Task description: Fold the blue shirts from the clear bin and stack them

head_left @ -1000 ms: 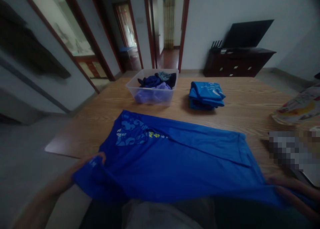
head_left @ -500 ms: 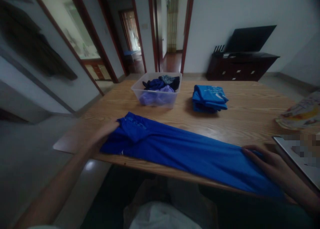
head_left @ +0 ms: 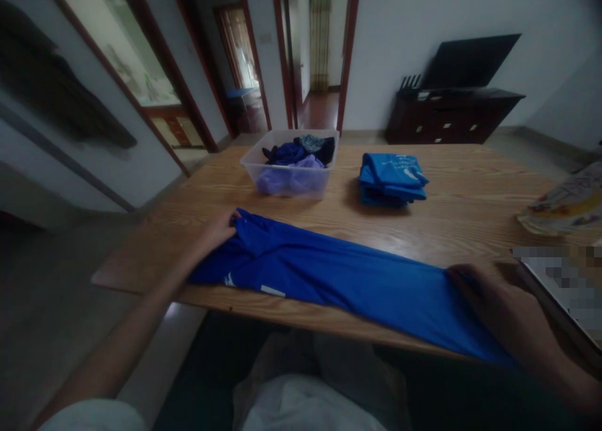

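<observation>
A blue T-shirt (head_left: 338, 265), folded lengthwise into a long strip, lies along the table's near edge. White marks show on its lower left part. My left hand (head_left: 221, 229) is closed on the shirt's upper left corner, fingers pinching the cloth. At the other end, my right hand (head_left: 493, 302) is curled over the right part of the shirt; it is blurred, and its fingertips are partly hidden. Farther back sits a stack of folded blue clothes (head_left: 392, 179) with white print on top. Neither hand touches that stack.
A clear plastic bin (head_left: 291, 189) holding rumpled dark and purple clothes stands at the back of the wooden table (head_left: 183, 211). At the right are a printed plastic bag (head_left: 564, 202) and a flat, partly blurred-out object (head_left: 564, 293). A TV cabinet (head_left: 451, 117) stands beyond.
My left hand has shifted slightly up and right, drawing the shirt's corner over, and a white strip now shows at the lower edge. My right hand has moved slightly left.
</observation>
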Tool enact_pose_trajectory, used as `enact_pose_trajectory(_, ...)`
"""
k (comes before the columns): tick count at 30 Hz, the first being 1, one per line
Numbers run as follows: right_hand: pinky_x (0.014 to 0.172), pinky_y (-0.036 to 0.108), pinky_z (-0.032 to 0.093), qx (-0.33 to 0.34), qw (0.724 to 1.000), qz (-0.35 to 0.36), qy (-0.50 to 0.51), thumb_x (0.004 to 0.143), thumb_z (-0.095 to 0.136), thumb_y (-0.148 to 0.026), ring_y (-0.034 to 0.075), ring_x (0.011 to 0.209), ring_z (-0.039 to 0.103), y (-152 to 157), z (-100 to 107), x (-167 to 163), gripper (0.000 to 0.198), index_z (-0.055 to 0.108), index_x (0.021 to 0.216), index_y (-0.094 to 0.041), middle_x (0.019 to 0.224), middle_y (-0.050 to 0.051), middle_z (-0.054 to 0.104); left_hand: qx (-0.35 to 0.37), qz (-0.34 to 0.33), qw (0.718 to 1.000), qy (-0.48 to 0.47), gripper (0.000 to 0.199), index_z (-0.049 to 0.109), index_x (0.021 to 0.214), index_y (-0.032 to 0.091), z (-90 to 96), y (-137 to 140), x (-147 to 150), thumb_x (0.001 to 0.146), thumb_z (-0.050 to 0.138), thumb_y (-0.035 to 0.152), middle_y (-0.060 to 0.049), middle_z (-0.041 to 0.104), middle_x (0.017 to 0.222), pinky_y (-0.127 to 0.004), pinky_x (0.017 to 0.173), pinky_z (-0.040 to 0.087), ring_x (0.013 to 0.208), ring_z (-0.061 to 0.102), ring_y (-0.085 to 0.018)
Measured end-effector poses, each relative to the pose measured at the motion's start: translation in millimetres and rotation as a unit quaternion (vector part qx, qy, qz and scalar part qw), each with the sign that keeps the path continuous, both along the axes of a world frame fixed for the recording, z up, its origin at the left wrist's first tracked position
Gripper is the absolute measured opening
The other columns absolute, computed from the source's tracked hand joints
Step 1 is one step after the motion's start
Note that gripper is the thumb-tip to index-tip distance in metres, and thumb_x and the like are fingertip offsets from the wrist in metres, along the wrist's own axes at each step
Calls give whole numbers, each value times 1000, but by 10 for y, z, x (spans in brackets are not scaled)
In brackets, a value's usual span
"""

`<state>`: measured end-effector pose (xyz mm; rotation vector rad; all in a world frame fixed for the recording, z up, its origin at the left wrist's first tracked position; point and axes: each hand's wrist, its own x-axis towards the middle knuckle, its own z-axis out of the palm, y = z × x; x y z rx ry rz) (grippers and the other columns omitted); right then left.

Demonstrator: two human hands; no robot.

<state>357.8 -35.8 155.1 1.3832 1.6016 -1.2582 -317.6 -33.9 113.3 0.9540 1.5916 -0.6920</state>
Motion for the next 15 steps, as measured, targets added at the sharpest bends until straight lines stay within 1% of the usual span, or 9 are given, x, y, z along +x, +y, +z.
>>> enact_pose_trajectory(2,62,41,54,-22,1000,9,-9,114,32,-57,38,75,80,28,13,-20,54,71,124,-20,99,16,83,41,-9,998,-45,65,69,139,11,46,55,47,76,65,25,-20,64,145,-51,123,46,138,61,-37)
enact_pose_trajectory(3,63,41,55,-31,999,15,-14,115,32,-56,37,76,80,43,18,-28,53,71,124,-21,100,16,83,61,-16,995,-82,64,69,141,13,65,93,72,78,67,27,-19,56,156,-51,128,40,148,53,-36)
enact_pose_trajectory(4,64,41,55,-33,999,16,-13,115,32,-55,36,75,80,56,22,-32,53,71,124,-21,101,15,83,74,-23,989,-123,56,73,136,15,80,133,96,82,68,29,-18,51,163,-52,131,35,154,47,-36)
enact_pose_trajectory(5,64,41,55,-34,999,13,-8,114,33,-55,36,75,80,66,22,-31,52,71,124,-21,102,15,83,76,-24,983,-163,45,78,127,17,87,168,118,86,68,33,-17,52,163,-52,132,32,155,46,-36)
enact_pose_trajectory(7,65,40,56,-41,999,-4,6,113,35,-56,35,76,80,80,14,-14,51,70,124,-21,104,15,83,37,5,977,-208,33,82,111,19,72,213,151,91,68,40,-15,66,149,-51,129,37,144,57,-34)
enact_pose_trajectory(9,67,39,57,-56,998,-27,17,112,38,-57,33,76,80,89,-4,20,49,70,124,-21,104,15,83,-8,51,982,-184,36,80,110,19,14,220,165,91,68,47,-13,76,130,-47,121,46,128,67,-33)
enact_pose_trajectory(10,69,39,58,-64,997,-39,24,112,39,-57,32,78,80,93,-14,40,48,70,123,-21,105,14,83,-14,68,985,-158,41,79,113,18,-30,210,166,91,67,50,-12,78,124,-46,116,50,121,69,-32)
enact_pose_trajectory(12,73,39,58,-69,996,-57,30,111,41,-58,32,82,80,99,-31,75,47,69,123,-22,107,14,82,-7,75,991,-108,49,75,116,15,-139,177,163,93,61,56,-12,78,120,-43,108,54,113,70,-31)
enact_pose_trajectory(15,81,41,58,-73,995,-53,29,112,40,-59,33,92,80,96,-49,98,48,68,126,-22,115,14,80,1,60,997,-56,55,75,108,14,-331,110,163,96,58,65,-12,78,108,-37,95,54,99,69,-28)
